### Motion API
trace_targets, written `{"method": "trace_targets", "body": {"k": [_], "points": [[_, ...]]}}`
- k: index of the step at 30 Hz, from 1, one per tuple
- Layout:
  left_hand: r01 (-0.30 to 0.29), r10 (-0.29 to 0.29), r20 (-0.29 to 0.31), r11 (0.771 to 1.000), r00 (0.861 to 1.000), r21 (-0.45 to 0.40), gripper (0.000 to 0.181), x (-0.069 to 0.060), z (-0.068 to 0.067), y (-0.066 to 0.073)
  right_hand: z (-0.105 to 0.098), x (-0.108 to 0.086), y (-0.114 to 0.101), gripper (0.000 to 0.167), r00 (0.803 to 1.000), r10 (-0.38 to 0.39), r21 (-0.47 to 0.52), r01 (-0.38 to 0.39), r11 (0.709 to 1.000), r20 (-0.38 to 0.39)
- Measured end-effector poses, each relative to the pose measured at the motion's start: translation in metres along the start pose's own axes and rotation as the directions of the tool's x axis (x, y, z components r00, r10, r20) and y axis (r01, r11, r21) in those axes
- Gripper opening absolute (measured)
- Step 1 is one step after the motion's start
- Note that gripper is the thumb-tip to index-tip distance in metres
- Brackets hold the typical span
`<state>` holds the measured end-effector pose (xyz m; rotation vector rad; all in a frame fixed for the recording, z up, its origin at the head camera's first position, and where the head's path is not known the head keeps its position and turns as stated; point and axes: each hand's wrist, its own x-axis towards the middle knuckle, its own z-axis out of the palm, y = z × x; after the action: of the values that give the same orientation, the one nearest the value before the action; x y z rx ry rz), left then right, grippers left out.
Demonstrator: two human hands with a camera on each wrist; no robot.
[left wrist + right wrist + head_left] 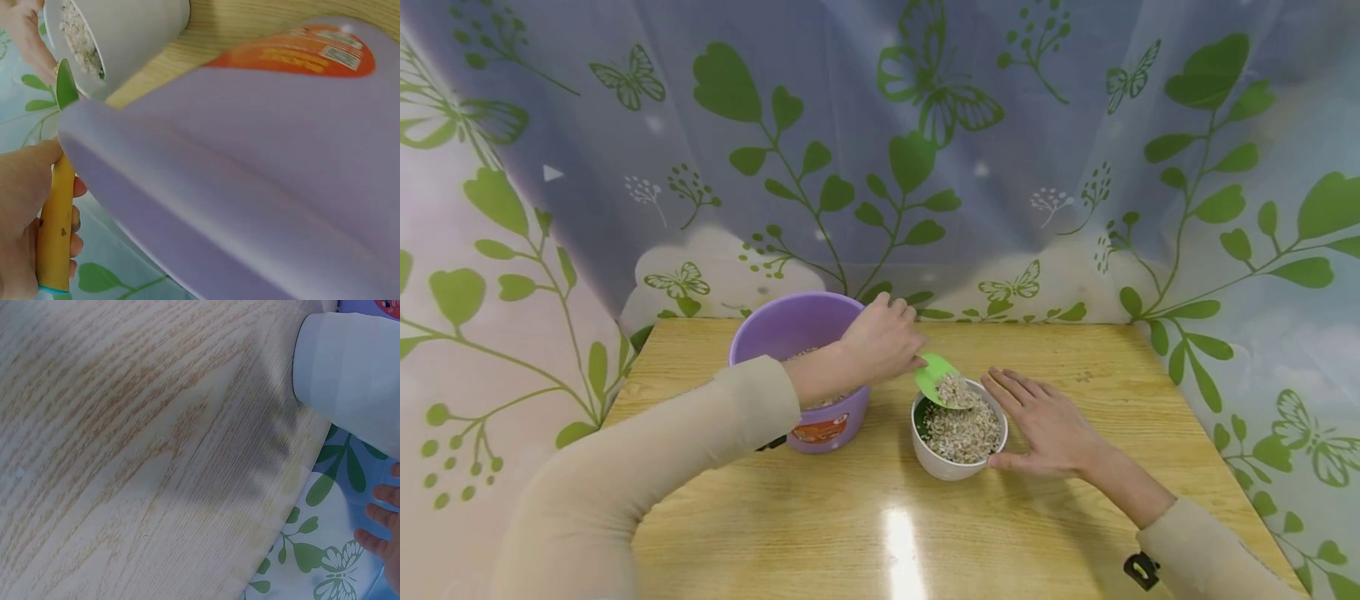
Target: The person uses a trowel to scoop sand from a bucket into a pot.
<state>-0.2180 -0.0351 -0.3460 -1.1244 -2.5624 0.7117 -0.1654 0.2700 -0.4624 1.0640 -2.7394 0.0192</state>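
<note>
My left hand [883,340] grips a small toy shovel by its yellow handle [55,225], fingers wrapped round it. The shovel's green blade [931,371] tilts over the rim of a white pot [951,468], with pale flaky grain on it. More of this grain [958,437] fills much of the pot, and a dark green patch shows at its inner left side. At the pot's right side is my right hand [1048,429], fingers extended, thumb close to the rim; whether it touches cannot be told. Below the left forearm stands a purple bucket [797,321] holding similar grain.
The wooden table [820,533] carries both containers, with the bucket left of the pot. An orange label [294,53] is on the bucket's outer wall. A curtain [850,125] printed with leaves and butterflies hangs behind and at both sides of the table.
</note>
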Motion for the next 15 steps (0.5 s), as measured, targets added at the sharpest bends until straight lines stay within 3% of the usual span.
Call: {"method": "trace_targets", "body": {"k": [15], "points": [[0.024, -0.024, -0.002, 0.999, 1.000, 0.047, 0.048, -0.0109, 0.0005, -0.0086, -0.0025, 0.0007, -0.0008, 0.114, 1.000, 0.008, 0.005, -0.008, 1.000, 0.011]]}}
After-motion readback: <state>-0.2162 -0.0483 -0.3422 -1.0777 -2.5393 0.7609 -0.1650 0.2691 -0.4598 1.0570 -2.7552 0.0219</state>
